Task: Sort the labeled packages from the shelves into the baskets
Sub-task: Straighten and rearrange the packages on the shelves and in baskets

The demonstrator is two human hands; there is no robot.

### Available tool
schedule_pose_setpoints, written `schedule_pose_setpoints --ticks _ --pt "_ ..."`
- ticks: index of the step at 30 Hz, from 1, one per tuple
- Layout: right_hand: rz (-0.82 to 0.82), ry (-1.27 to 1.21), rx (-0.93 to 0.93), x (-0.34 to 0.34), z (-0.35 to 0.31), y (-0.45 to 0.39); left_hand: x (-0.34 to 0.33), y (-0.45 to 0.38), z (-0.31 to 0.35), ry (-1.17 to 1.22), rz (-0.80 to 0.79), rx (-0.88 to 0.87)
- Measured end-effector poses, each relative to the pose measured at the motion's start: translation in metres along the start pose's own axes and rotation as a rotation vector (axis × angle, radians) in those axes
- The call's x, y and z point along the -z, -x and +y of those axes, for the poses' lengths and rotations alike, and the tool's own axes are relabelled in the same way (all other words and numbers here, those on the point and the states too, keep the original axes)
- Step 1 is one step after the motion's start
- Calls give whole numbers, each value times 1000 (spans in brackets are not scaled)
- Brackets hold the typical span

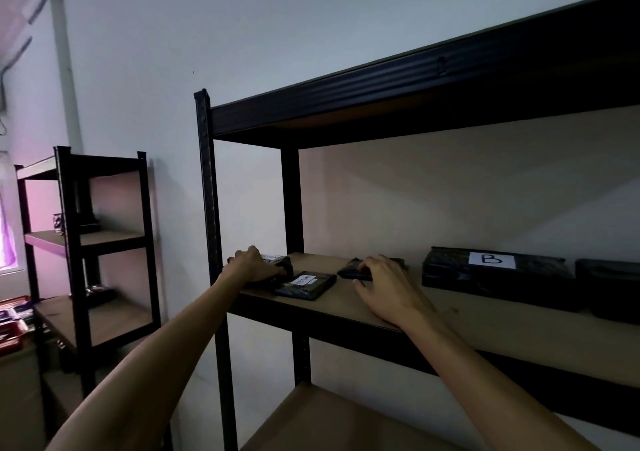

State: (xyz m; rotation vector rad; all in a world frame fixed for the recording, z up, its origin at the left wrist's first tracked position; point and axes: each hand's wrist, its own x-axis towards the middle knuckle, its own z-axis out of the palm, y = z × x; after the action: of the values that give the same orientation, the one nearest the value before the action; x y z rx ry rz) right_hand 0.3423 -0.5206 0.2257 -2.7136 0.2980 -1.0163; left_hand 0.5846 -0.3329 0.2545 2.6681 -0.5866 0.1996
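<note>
Both arms reached onto the middle shelf (485,329), apparently to lift two packages at once. The left hand (252,265) curled over the corner package (278,263); the right hand (384,288) pinched a small dark package (349,271). Between them lay a package (306,286) whose label was too blurred to read (perhaps "RETURN"). Further right, a long package (495,277) read "B".

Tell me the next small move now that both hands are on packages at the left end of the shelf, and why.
Probably lift both clear of the shelf. The left hand grips the end package, and the right hand holds a small dark package. No basket is in view to drop into yet.
</note>
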Motion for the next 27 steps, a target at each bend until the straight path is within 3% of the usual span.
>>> schedule_pose_setpoints --ticks 5,12,15,21,27 --pt "1 -8 -16 1 -2 1 -2 19 -1 70 140 -56" --pt "49 -166 -104 10 -13 -4 16 54 13 255 468 -309" --pt "75 -404 -246 15 -35 -9 25 77 30 346 541 -432" --pt "-120 -963 -382 25 -71 -18 14 110 54 366 659 -581" --pt "98 -1120 -408 11 -61 -15 -6 129 61 460 631 -656"
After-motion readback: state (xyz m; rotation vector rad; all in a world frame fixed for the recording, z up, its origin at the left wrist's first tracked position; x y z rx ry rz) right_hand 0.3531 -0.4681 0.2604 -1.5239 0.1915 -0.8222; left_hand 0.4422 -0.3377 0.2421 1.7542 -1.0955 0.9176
